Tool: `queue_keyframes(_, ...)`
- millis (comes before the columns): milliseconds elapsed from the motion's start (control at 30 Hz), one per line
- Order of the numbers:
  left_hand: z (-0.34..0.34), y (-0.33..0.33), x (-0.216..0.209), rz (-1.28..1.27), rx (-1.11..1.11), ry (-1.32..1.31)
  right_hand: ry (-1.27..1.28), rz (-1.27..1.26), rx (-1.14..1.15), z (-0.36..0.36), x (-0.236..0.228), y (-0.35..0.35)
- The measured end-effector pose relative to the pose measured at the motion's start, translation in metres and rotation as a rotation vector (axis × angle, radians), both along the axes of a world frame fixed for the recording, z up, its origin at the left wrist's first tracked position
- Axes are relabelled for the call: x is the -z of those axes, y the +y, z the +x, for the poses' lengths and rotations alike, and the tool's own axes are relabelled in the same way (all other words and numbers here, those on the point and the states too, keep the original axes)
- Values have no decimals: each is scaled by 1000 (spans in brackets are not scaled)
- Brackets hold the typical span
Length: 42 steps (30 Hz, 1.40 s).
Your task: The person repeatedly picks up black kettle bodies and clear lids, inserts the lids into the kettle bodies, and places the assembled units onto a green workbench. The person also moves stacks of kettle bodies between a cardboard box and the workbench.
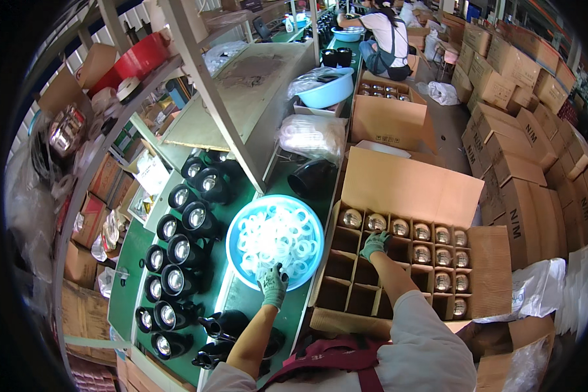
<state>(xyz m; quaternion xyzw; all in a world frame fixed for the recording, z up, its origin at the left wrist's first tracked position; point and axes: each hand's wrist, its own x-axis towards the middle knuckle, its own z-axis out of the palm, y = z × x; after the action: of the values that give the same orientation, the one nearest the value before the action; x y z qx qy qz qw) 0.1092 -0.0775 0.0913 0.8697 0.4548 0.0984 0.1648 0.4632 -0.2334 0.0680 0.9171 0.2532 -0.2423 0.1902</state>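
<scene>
A light-blue basin (pixel 319 251) full of translucent white plastic rings (pixel 277 230) stands on the green worktop. Over its near rim my gloved left hand (pixel 273 285) reaches in, fingers curled at the nearest rings; a ring between them is hard to make out. My right hand (pixel 374 244), also gloved, is in a divided cardboard box (pixel 408 189), its fingers bent at the near side of a silver flask liner (pixel 375 222). More silver liners (pixel 442 255) fill cells along the box's far row and right side. The front-left cells hold none.
Several black flask bodies with silver liners inside (pixel 183 250) stand left of the basin. Black plastic parts (pixel 223 325) lie near my left forearm. A metal post (pixel 219 104) rises behind the basin. Stacked cartons (pixel 509 150) line the right. A co-worker (pixel 387 39) sits farther back.
</scene>
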Motion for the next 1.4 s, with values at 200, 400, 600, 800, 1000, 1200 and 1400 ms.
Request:
queue_keyframes(200, -13, -11, -34, -97, -38, -268, -49, 294, -51, -13, -54, -38)
queue_keyframes(400, -7, -26, -70, -392, -31, -674, -403, 1137, -148, -13, -89, -118)
queue_keyframes(600, 12, -67, -144, -643, -121, -953, 38, 1237, -605, -108, -141, -157)
queue_keyframes(800, -32, -93, -195, -558, 0, -1032, 211, 1483, -420, -222, -175, -107)
queue_keyframes(1000, -93, -96, -206, -310, 102, -893, 693, 1650, -44, -259, -201, -82)
queue_keyframes(1200, -122, -111, -228, 136, 94, -663, 2107, 1451, 884, -298, -216, -63)
queue_keyframes(1400, -142, -114, -237, 128, 68, -574, 1270, 1337, 149, -316, -152, -60)
